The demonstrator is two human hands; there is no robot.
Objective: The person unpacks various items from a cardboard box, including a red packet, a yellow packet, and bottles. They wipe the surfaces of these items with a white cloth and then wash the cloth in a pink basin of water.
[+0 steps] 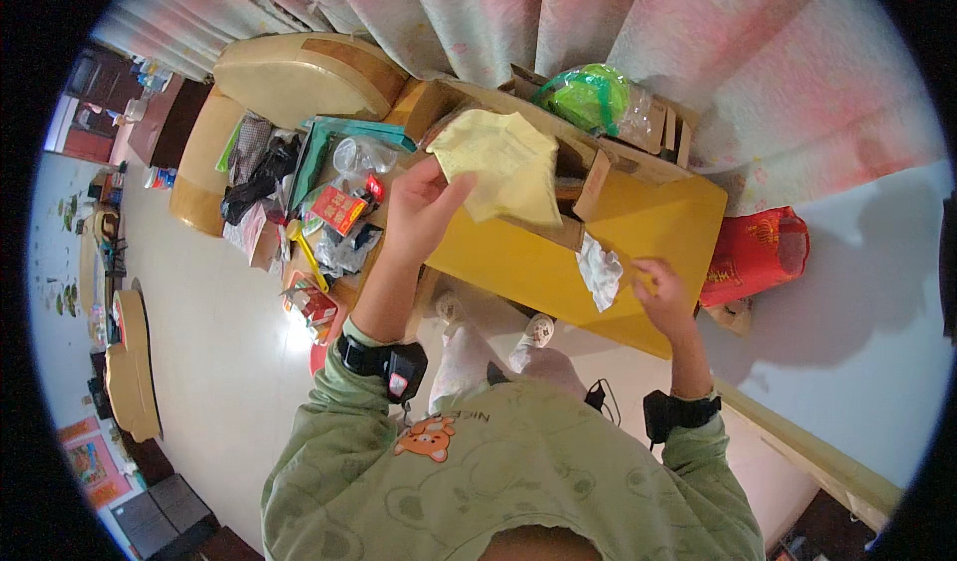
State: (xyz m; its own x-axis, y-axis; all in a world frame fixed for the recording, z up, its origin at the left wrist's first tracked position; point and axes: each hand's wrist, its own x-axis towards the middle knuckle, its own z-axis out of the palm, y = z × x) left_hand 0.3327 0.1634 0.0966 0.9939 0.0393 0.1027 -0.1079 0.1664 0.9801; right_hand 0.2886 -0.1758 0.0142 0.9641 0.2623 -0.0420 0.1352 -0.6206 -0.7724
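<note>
My left hand (426, 206) is raised, pinching one edge of a thin pale-yellow sheet (505, 165) between thumb and fingers. The sheet has a wavy edge and faint marks; I cannot tell whether it is cloth or paper. It hangs in front of an opened cardboard box (594, 180) and hides part of it. Just left of my right hand (664, 299), a crumpled white tissue-like piece (599, 271) lies on the yellow tabletop (508, 258). That hand is slightly blurred, with its fingers apart and nothing in them.
Behind the box, a bright-green item in clear plastic (594, 98) sits in cardboard. A red bag (755, 254) stands past the table's right end. At left are a red packet (338, 210), a yellow scoop-like tool (306, 254), plastic bags and a tan sofa (299, 75).
</note>
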